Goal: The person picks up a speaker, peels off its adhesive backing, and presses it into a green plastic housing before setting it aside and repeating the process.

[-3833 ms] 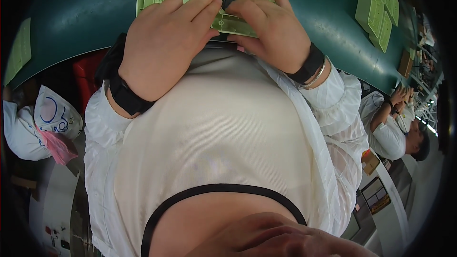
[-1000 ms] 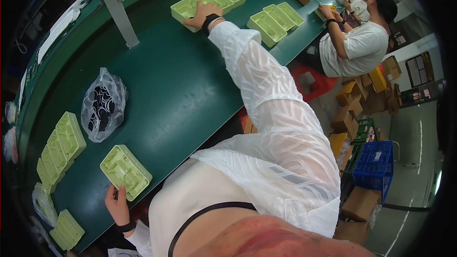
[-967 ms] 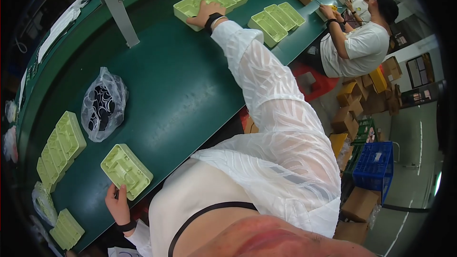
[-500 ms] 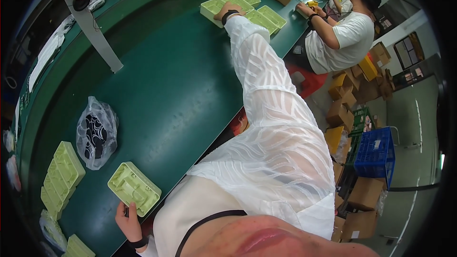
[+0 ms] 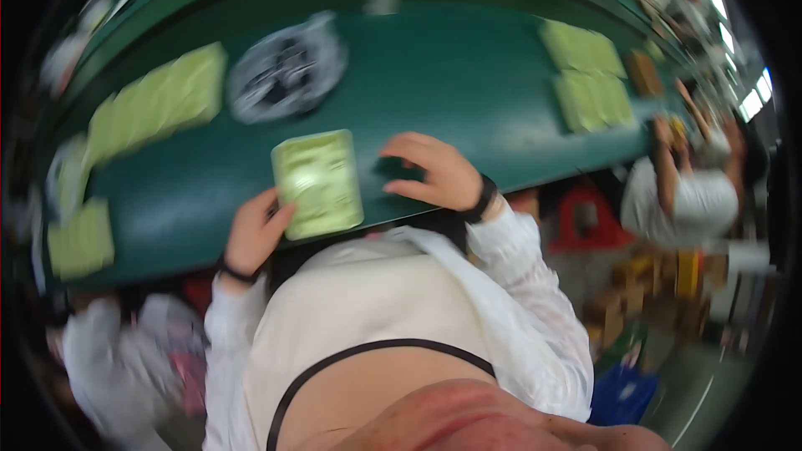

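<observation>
A pale green, shallow plastic shell (image 5: 322, 184) with moulded ribs inside sits at the near edge of the green bench, in front of me. My left hand (image 5: 257, 234) is closed on its lower left side, the thumb over the rim. To the right of the shell is my right hand (image 5: 436, 171), over the bench. Its fingers are apart and curved toward the shell, with nothing between them. Beyond the shell lies a clear plastic bag (image 5: 324, 50) with black parts inside. The picture is smeared by motion, so fine details are lost.
More green shells (image 5: 159, 100) stand in a row at the left, with others (image 5: 81, 238) nearer. Further shells (image 5: 593, 100) are grouped at the right by a brown box (image 5: 644, 73). A co-worker (image 5: 681, 200) sits at the right; another person (image 5: 125, 359) is at the lower left.
My right hand has left the far group of shells and come back near the shell in front of me. The view has swung leftward. My left hand stays at the shell.
</observation>
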`<action>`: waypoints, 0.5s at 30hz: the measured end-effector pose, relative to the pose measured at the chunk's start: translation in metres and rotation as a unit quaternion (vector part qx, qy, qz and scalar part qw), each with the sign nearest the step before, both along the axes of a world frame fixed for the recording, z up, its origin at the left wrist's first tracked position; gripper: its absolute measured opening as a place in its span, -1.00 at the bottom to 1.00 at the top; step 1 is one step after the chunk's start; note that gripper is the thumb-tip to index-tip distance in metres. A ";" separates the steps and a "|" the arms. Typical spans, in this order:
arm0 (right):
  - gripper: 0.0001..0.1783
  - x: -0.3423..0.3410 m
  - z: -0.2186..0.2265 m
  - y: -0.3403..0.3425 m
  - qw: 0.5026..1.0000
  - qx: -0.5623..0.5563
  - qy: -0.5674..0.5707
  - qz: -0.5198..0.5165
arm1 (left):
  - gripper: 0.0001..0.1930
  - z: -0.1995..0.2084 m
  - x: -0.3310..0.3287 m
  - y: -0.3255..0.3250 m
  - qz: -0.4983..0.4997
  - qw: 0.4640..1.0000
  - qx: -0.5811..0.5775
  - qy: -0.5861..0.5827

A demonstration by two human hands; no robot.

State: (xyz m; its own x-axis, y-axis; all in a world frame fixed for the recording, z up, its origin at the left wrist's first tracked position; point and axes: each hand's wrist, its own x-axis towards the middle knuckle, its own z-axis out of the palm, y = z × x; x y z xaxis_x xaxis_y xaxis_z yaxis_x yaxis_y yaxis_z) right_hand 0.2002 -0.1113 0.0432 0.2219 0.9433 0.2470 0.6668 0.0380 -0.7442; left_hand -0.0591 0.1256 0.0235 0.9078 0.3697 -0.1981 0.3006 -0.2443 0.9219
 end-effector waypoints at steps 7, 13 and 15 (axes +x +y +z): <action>-0.34 -0.062 -0.002 0.013 0.997 -0.051 -0.010 0.052 | -0.69 0.024 -0.022 0.012 0.020 0.996 0.083 -0.013; -0.59 -0.078 -0.019 0.013 0.994 -0.024 -0.094 0.056 | -0.73 0.045 -0.063 0.132 0.226 0.920 0.311 -0.073; -0.65 -0.082 -0.023 0.014 0.993 -0.028 -0.104 0.045 | -0.68 0.052 -0.048 0.170 0.277 0.882 0.382 0.009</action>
